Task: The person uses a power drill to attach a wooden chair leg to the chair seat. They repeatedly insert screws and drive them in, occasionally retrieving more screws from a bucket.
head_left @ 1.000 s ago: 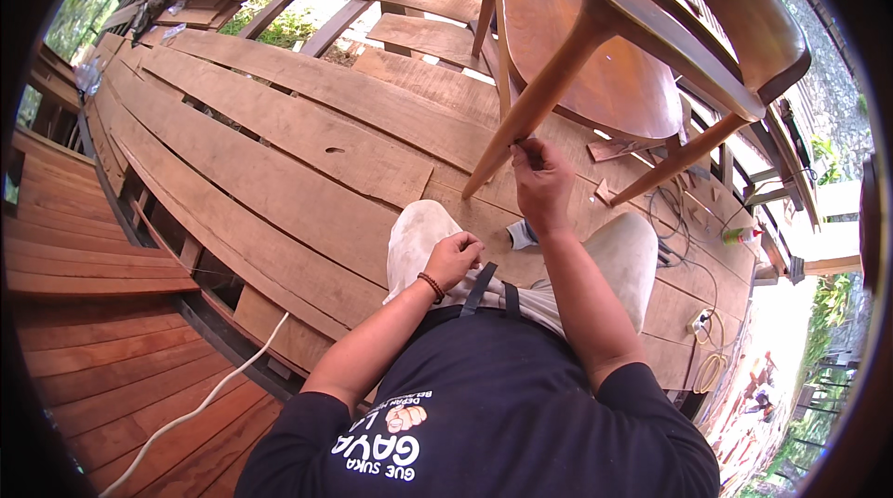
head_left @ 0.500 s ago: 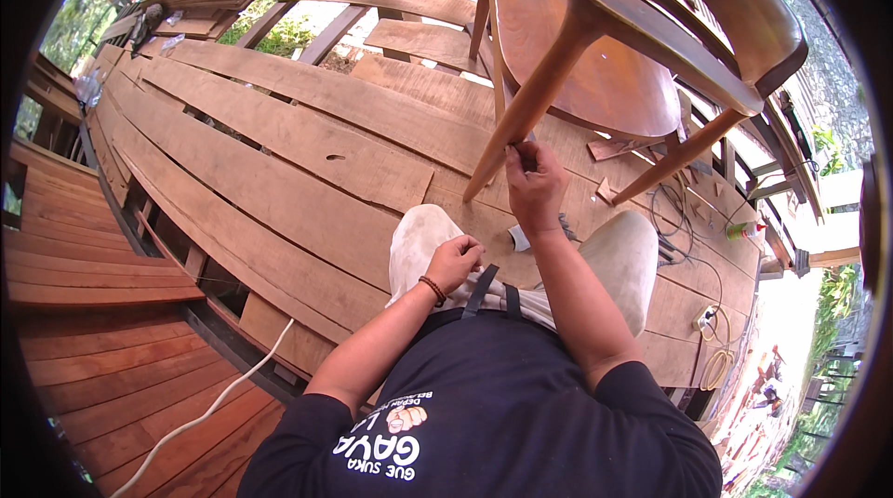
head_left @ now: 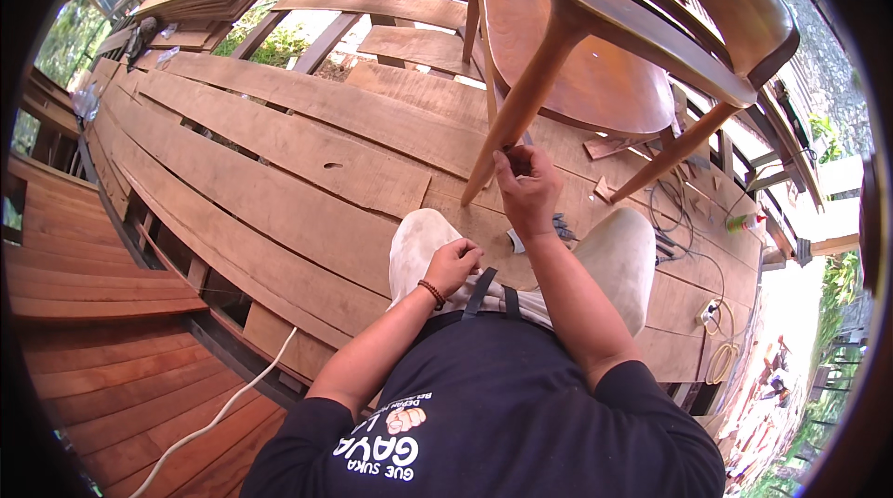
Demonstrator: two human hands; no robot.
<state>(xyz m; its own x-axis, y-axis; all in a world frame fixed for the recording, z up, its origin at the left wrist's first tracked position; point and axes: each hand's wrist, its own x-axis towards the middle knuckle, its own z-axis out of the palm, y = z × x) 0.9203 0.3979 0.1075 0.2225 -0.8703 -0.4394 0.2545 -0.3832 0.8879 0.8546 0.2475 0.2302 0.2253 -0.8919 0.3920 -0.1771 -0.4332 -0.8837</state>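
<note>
A brown wooden armchair [head_left: 595,61] stands in front of me, its seat and curved back toward the upper right. My right hand [head_left: 528,184] is raised against the lower part of the chair's near front leg [head_left: 521,107], fingers curled in a pinch. A small pale edge shows just above those fingers, but whatever they hold is hidden. My left hand [head_left: 454,265] rests on my left thigh by the dark waist strap [head_left: 479,292]. Its fingers are curled in, and their inner side is out of sight.
Wooden planks [head_left: 279,154] with gaps form the floor. A green bottle with a red tip [head_left: 744,222], thin cables [head_left: 688,228] and a power socket [head_left: 707,314] lie right. Wood scraps [head_left: 609,146] sit under the chair. A pale cable [head_left: 219,414] crosses reddish boards at lower left.
My right hand has shifted slightly left and down beside the chair leg. The view has moved a little, and my left hand stays on my thigh.
</note>
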